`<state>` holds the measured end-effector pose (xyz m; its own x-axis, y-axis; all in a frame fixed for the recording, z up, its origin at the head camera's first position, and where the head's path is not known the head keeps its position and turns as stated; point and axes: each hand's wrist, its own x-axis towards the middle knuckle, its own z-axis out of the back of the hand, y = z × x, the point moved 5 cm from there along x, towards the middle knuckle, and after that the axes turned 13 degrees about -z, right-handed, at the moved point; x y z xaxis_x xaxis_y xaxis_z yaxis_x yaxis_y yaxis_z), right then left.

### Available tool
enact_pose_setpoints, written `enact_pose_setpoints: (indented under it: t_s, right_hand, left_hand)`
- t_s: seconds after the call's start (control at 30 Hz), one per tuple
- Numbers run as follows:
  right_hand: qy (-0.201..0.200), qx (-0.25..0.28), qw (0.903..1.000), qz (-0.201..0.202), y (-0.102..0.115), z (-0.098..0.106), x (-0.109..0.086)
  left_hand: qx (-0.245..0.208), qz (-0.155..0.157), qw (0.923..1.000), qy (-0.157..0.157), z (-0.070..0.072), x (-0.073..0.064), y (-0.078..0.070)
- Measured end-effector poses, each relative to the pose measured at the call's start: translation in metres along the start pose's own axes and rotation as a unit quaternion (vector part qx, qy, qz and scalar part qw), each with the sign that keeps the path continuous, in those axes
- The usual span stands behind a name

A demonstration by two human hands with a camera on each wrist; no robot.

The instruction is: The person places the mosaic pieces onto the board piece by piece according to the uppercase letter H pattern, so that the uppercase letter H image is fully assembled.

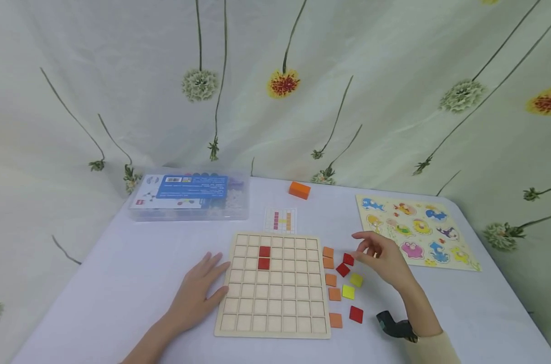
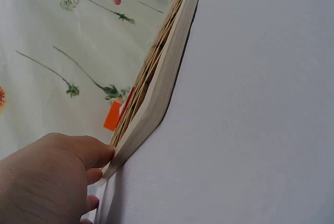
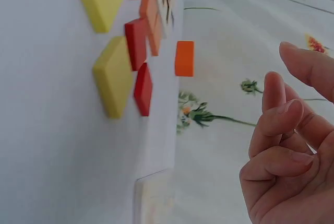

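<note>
A wooden grid board (image 1: 275,292) lies on the white table, with two red square tiles (image 1: 263,264) one above the other in its upper cells. At its left edge my left hand (image 1: 197,291) rests flat-fingered, the fingertips and thumb touching the rim. In the left wrist view, the thumb of that left hand (image 2: 55,169) meets the board's side (image 2: 156,96). My right hand (image 1: 384,257) hovers over loose red tiles (image 1: 348,259) to the right of the board. Between its spread thumb and index finger nothing is held, as the right wrist view shows; the other fingers curl loosely.
Orange tiles (image 1: 334,294) line the board's right side, with yellow tiles (image 1: 348,291) beside them. Behind the board lie a pattern card (image 1: 281,221), an orange block (image 1: 299,190) and a clear plastic box (image 1: 188,196). A sea-animal puzzle board (image 1: 418,232) sits at the right.
</note>
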<state>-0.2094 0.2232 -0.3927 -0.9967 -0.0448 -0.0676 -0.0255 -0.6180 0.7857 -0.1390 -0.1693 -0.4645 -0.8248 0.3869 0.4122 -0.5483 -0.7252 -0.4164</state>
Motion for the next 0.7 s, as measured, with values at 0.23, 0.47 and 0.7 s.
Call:
enact_pose_setpoints:
  t_s: [0.23, 0.47, 0.7]
  right_hand:
    - [0.027, 0.03, 0.9976, -0.056, -0.033, -0.005, 0.014]
    - [0.037, 0.031, 0.995, -0.088, -0.05, -0.008, 0.02]
    - [0.037, 0.014, 0.9937, -0.105, -0.055, -0.01, 0.02]
  left_hand:
    - [0.004, -0.001, 1.0, 0.0, -0.002, 0.0, 0.001]
    - [0.011, 0.002, 0.9999, 0.0, -0.001, -0.001, 0.001]
    - [0.008, -0.001, 1.0, -0.002, 0.0, 0.001, -0.001]
